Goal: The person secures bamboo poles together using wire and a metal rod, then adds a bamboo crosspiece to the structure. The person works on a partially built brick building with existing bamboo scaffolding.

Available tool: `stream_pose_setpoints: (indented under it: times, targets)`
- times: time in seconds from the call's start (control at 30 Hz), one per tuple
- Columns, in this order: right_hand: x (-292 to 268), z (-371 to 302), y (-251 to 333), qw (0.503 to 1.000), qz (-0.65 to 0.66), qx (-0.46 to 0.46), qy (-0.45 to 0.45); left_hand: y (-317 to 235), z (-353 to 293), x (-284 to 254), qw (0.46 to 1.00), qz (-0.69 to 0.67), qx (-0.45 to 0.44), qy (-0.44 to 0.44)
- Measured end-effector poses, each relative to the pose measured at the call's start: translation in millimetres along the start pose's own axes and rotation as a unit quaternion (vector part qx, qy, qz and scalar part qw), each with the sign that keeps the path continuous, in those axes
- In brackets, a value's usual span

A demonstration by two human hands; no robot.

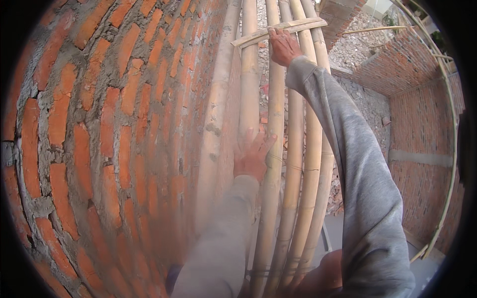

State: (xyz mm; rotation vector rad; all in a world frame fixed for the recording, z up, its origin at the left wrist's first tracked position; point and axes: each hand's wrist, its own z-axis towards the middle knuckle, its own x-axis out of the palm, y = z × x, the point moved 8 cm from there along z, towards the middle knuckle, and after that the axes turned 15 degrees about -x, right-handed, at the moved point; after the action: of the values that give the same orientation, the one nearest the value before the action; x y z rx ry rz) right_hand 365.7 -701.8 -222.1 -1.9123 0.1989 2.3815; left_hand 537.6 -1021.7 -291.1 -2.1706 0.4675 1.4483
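Several bamboo poles (275,109) run side by side away from me as a narrow platform. Across their far end lies a pale wooden slat (309,23). My right hand (285,46) reaches out to this slat, its fingers curled over the near edge and closed on it. Closer to me, my left hand (253,155) lies flat on the poles at the left side, fingers spread and holding nothing. A haze blurs the left hand and forearm a little. Thin ties (293,167) bind the poles just right of the left hand.
A rough brick wall (102,119) with thick mortar rises close along the left. Through gaps and beyond the poles, rubble-strewn ground (367,99) shows far below. More brick walls (417,116) stand on the right, and a thin bent pole (451,119) curves along the right rim.
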Motion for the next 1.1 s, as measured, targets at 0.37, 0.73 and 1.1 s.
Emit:
stream_pose_setpoints:
  times: [0.37, 0.73, 1.1]
  targets:
    - [27.5, 23.6, 32.4, 0.978, -0.175, -0.052, 0.101, 3.7, -0.4, -0.7, 0.999, -0.042, 0.009, 0.018]
    - [-45.7, -103.3, 15.5, 0.984, -0.129, -0.109, 0.063, 2.4, 0.7, -3.2, 1.0, -0.026, 0.002, -0.016]
    - [-131.1, -608.8, 49.2, 0.951, 0.126, 0.244, 0.144, 1.1, -8.7, -8.8, 0.993, -0.014, 0.025, -0.117]
